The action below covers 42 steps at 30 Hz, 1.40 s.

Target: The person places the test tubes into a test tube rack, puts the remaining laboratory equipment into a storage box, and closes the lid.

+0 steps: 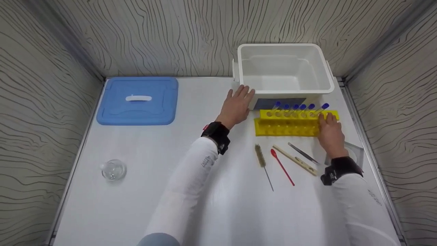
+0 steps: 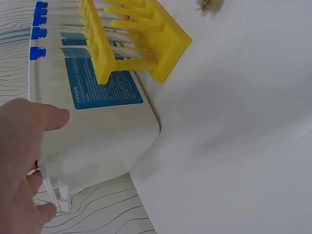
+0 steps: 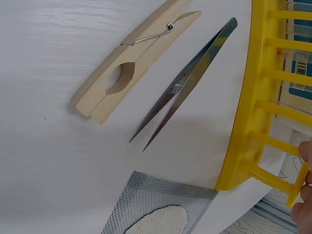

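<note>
Yellow test-tube rack (image 1: 290, 128), extending leftward from the right hand (image 1: 332, 135), is being pinched by it at one upper end, fingers bent close. Blue-capped tubes (image 1: 296, 107) are being carried in the rack, left of that hand. The near left corner of the white box (image 1: 290, 91) is being touched by the left hand (image 1: 236, 108), its fingers loosely spread.
</note>
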### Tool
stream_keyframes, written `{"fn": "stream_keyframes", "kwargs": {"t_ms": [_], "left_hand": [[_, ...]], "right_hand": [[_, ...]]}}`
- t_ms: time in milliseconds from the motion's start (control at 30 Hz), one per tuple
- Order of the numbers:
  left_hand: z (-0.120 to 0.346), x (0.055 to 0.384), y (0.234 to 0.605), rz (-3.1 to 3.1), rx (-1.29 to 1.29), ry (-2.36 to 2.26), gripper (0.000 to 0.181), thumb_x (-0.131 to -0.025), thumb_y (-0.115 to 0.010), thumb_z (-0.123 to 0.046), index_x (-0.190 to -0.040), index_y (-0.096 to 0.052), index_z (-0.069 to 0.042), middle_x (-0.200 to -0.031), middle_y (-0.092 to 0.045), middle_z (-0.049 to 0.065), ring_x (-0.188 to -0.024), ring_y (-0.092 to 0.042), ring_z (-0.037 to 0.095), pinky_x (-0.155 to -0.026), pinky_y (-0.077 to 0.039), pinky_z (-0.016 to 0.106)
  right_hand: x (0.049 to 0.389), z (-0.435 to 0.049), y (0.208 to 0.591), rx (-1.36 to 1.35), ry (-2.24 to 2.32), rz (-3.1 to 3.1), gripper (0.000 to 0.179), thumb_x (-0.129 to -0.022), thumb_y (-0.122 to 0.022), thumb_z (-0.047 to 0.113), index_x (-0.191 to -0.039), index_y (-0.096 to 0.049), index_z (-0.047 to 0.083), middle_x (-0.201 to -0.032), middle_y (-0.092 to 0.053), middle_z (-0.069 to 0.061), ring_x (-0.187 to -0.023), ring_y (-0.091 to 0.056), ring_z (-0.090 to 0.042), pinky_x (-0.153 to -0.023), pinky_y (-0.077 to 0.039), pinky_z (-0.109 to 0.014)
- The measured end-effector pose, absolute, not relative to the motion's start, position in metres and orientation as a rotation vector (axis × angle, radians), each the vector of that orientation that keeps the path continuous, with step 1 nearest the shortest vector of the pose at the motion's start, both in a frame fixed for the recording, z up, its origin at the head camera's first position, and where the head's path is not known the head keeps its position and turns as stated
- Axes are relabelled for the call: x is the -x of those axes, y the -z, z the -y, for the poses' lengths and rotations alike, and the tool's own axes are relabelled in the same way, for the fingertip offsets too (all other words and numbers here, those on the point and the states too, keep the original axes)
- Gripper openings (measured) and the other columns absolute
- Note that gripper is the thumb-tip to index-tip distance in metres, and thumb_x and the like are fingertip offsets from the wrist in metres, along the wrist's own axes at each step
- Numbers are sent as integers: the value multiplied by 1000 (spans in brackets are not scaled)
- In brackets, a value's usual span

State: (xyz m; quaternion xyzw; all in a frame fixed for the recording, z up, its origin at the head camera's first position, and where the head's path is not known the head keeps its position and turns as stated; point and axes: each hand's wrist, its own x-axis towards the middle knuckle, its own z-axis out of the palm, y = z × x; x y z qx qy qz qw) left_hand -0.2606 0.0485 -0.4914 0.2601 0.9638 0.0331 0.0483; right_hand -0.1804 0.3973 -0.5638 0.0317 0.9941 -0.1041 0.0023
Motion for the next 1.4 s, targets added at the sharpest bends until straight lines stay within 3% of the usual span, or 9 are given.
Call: {"fn": "stream_keyframes", "kwargs": {"t_ms": [167,433,733,900,1400], "left_hand": [[-46,260,490,-2953,-772,-48,64,-111,-51,-28,-168,-25,-18,-174,-30,6,-164,-25,24,-133,-26,47],[-39,257,491,-2966,-743,-16,65,-110,-53,-29,-168,-27,-18,-173,-32,6,-163,-27,24,-133,-28,47],[-35,255,494,-2986,-730,-14,64,-110,-53,-28,-167,-28,-18,-172,-34,7,-162,-29,25,-132,-30,47],[-33,255,494,-2994,-728,-12,63,-110,-52,-28,-167,-29,-17,-171,-35,7,-162,-30,25,-132,-30,47],[-7,245,494,-3012,-696,-51,61,-110,-53,-25,-166,-32,-15,-169,-38,9,-161,-32,27,-131,-32,46]], "right_hand": [[185,-399,562,-87,363,-3071,52,-104,-44,-3,-154,-36,-15,-158,-26,-46,-148,-27,-62,-120,-27,-76],[185,-403,556,-170,598,-2933,56,-110,-35,7,-161,-23,-11,-165,-13,-43,-156,-14,-60,-125,-14,-73],[186,-395,531,-354,872,-3171,49,-108,-39,6,-155,-41,-10,-159,-36,-41,-148,-35,-59,-123,-30,-69],[191,-381,515,-397,969,-3215,49,-109,-41,10,-156,-44,-4,-162,-38,-34,-150,-38,-54,-126,-30,-65],[210,-320,483,-5,1104,-3313,46,-106,-51,8,-150,-52,-6,-158,-45,-35,-151,-37,-53,-124,-31,-67]]}}
